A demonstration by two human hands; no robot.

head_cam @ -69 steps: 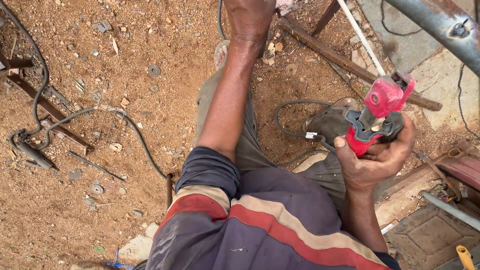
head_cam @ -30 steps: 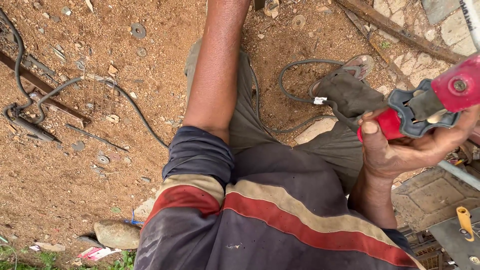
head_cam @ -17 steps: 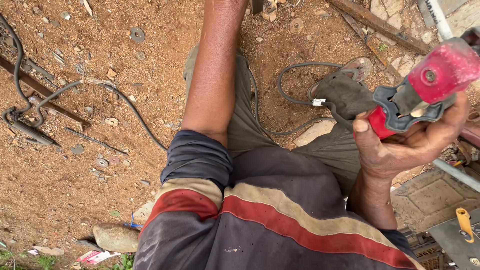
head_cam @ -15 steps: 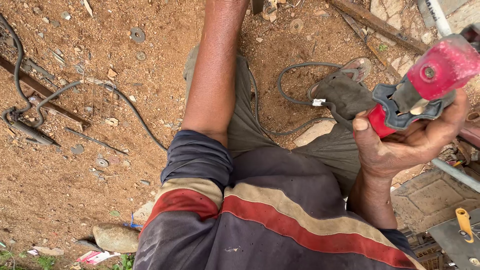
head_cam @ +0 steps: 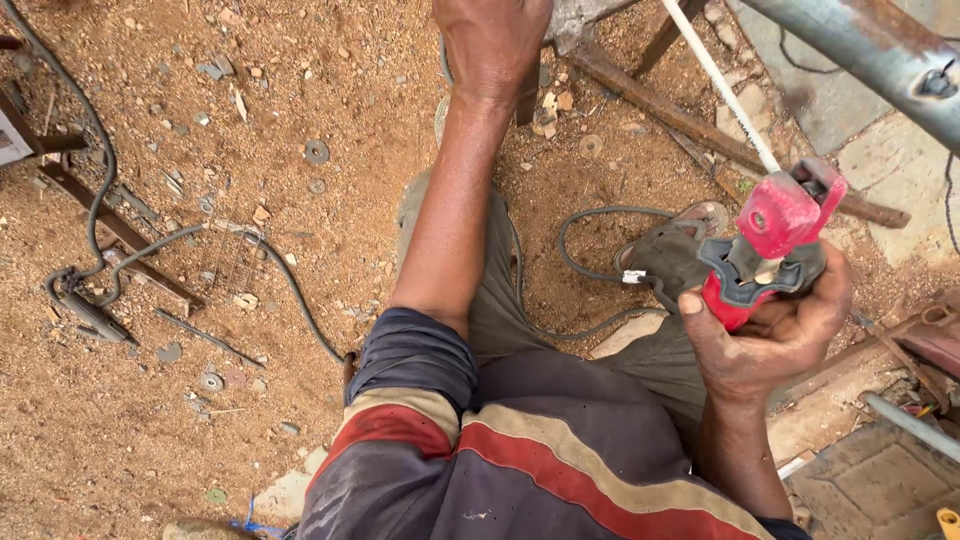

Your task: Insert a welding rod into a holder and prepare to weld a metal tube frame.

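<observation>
Clamped in the right hand (head_cam: 775, 335), a red electrode holder (head_cam: 765, 250) carries a white welding rod (head_cam: 720, 85); left hand (head_cam: 492, 45) grips something hidden. A loosening grip could drop the rod against bare skin.

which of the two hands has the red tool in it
The right hand holds the red and black tool; the left hand reaches forward over the dirt without it.

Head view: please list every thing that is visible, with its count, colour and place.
Electrode holder: one, red and black, in right hand.
Welding rod: one, whitish, rising from the holder.
Cable: one, grey, looped on the ground by the sandal.
Sandal: one, grey-brown, centre right.
Washer: one, grey, on the dirt, upper left.
Metal tube: one, grey, top right.
Left hand: top centre, reaching down.
Right hand: fingers closed around the holder.
</observation>
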